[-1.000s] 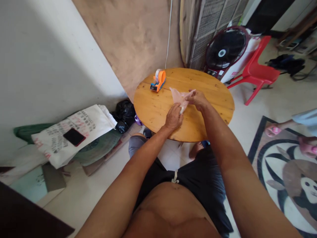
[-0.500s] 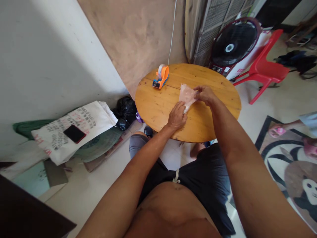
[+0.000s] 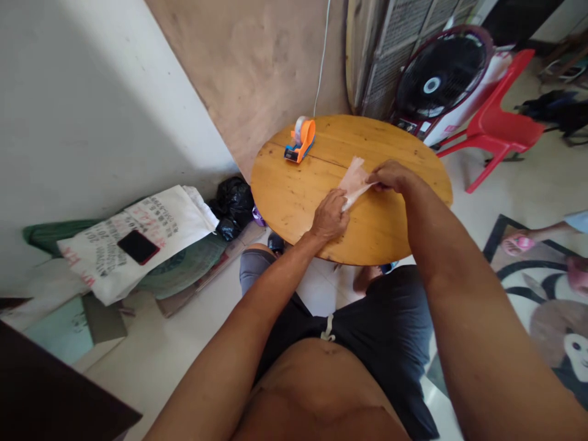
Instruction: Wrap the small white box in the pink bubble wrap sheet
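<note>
A thin, pale pink, translucent sheet that looks like a plastic bag is stretched between my hands, low over the round wooden table. My left hand is closed on its near left corner. On the right side, my right hand pinches its edge with the fingertips. The far end of the bag stands up, narrow and creased. Farther back on the table, to the left, is an orange and blue tape dispenser with a roll of tape in it.
Left of the table lie a white printed sack with a phone on it and black plastic bags. A fan and a red chair stand at the back right. Another person's foot is on the patterned mat.
My right hand has moved a little to the right, pulling the plastic bag's edge with it. The bag has narrowed from a wider spread shape. My left hand stays nearly in place.
</note>
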The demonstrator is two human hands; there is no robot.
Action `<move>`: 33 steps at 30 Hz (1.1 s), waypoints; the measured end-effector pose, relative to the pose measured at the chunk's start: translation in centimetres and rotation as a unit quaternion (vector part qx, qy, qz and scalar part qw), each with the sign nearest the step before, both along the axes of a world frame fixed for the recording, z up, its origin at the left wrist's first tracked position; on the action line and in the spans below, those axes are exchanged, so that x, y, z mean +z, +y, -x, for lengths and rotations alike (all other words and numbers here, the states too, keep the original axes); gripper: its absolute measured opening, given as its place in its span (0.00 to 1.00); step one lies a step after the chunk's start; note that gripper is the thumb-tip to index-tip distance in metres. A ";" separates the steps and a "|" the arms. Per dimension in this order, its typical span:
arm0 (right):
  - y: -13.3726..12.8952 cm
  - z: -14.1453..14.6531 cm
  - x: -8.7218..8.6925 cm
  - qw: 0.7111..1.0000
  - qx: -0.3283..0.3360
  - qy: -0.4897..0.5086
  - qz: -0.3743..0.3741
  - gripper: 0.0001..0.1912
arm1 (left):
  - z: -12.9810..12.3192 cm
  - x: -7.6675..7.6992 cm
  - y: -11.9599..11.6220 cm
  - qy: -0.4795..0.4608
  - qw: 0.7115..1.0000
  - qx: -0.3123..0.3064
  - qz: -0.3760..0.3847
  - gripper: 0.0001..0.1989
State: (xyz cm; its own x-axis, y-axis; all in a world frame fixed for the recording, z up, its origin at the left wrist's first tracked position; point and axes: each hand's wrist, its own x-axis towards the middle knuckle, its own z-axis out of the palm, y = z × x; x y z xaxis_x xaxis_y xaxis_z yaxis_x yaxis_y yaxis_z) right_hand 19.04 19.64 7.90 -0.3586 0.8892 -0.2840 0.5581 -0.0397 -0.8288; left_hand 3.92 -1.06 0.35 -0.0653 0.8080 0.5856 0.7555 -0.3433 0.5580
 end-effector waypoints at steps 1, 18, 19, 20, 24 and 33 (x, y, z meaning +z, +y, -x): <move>0.1 -0.4 -0.2 0.999 -0.001 -0.028 0.015 0.16 | 0.0 0.0 0.1 0.002 1.000 0.000 0.000 0.15; -3.4 -3.3 -0.3 0.971 -0.042 0.205 0.119 0.05 | 0.6 0.6 0.0 0.049 0.999 -0.018 0.008 0.12; -3.7 -3.9 -0.4 0.967 -0.026 0.224 0.117 0.05 | 0.6 0.5 0.0 0.048 0.999 -0.017 0.008 0.12; -4.0 -4.4 -0.3 0.966 -0.007 0.234 0.115 0.08 | 0.6 0.5 0.1 0.047 0.999 -0.017 0.008 0.12; -4.4 -5.3 -0.2 0.980 0.048 0.165 0.099 0.15 | 0.6 0.4 0.2 0.050 0.999 -0.017 -0.002 0.13; -2.3 -3.1 -0.2 0.993 0.074 0.067 0.064 0.17 | 0.6 0.3 0.4 0.081 0.997 -0.007 -0.008 0.14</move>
State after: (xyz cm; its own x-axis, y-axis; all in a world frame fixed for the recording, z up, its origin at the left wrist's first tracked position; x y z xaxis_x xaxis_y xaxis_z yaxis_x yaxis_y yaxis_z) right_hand 22.14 17.36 7.73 -0.5244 0.7840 -0.3323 0.4504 -0.0757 -0.8896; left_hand 3.30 -0.69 0.65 0.0429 0.7987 0.6002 0.8303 -0.3627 0.4232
